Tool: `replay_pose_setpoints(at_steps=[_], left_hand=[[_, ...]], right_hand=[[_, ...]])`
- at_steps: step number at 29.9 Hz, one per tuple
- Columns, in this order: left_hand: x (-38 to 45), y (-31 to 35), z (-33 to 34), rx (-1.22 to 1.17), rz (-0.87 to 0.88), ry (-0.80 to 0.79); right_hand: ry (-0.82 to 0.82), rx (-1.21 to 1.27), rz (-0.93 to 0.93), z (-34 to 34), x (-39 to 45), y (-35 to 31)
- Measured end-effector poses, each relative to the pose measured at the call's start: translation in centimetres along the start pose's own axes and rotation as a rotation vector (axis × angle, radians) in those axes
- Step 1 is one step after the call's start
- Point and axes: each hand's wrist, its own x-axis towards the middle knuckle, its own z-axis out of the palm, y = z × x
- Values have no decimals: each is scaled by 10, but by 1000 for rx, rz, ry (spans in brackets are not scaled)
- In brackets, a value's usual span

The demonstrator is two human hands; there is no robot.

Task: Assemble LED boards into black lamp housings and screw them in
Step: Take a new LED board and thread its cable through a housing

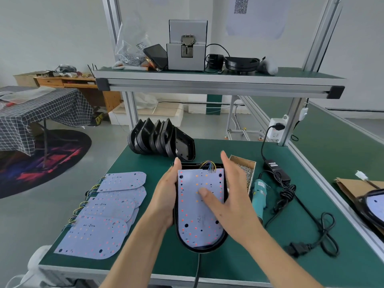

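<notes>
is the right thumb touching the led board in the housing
Touching: the head view shows the right hand with its thumb pressed flat on the LED board.

Even, diffuse daylight fills the room, brightest on the pale wall toward 12 o'clock; no hard glare appears. Soft, short shadows lie on the green counter (239, 265) beneath the forearms and under the upper shelf (218, 76). Wide-angle distortion bows the aluminium posts (324, 36) outward toward 1 and 11 o'clock. The right hand (230, 196) shows slight motion blur at the fingertips, and detail is generally soft and smeared, most of all toward the frame edges.
</notes>
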Motion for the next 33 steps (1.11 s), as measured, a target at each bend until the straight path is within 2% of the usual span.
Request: replay_pose_setpoints(at_steps=[3, 8, 10, 12, 14, 17, 20, 24, 27, 30, 33], left_hand=[[2, -4, 2, -28, 47, -22], [5, -13, -12, -120, 62, -55], [3, -21, -12, -102, 78, -93], [1, -30, -12, -51, 103, -100], [3, -41, -20, 50, 105, -13], [0, -49, -21, 204, 103, 39], [-4, -42, -9, 143, 186, -77], [-3, -41, -11, 250, 318, -23], [-4, -40, -13, 252, 286, -3], [-8, -31, -17, 121, 263, 22], [-16, -25, -17, 121, 391, -70]], right_hand=[[27, 317, 167, 13, -8, 3], [106, 475, 167, 12, -2, 5], [133, 461, 125, 6, 1, -1], [93, 443, 86, 4, 1, -7], [38, 444, 68, 5, -3, -11], [68, 409, 61, 4, -6, -10], [115, 384, 87, 3, -7, -5], [142, 366, 141, 4, -8, 2], [153, 320, 137, 2, -7, 4], [136, 256, 100, -2, -4, 5], [120, 199, 100, -2, -2, 5]])
